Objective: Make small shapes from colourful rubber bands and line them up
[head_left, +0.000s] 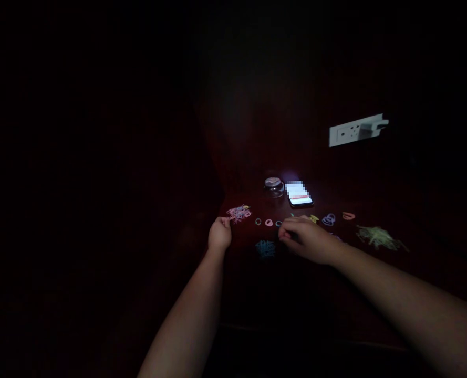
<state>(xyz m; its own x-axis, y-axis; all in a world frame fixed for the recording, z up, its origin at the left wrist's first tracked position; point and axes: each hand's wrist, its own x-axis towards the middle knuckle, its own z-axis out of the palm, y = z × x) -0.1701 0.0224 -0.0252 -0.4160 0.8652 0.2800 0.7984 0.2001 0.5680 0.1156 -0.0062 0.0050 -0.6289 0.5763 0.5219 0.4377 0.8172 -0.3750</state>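
My left hand is closed at the left edge of a mixed pile of pink, lilac and yellow hair ties. Whatever its fingers hold, if anything, is hidden. My right hand hovers or rests over the row of loops with its fingers curled together, and I cannot make out anything between them. Beside its fingertips lie a teal hair tie, a pink hair tie and a green hair tie. A heap of dark teal bands sits between the hands, nearer to me.
Behind the row stand a lidded clear jar and a lit phone. Right of my right hand lie yellow, purple and orange loops and a pale yellow pile. A socket panel holds a plug. The surroundings are very dark.
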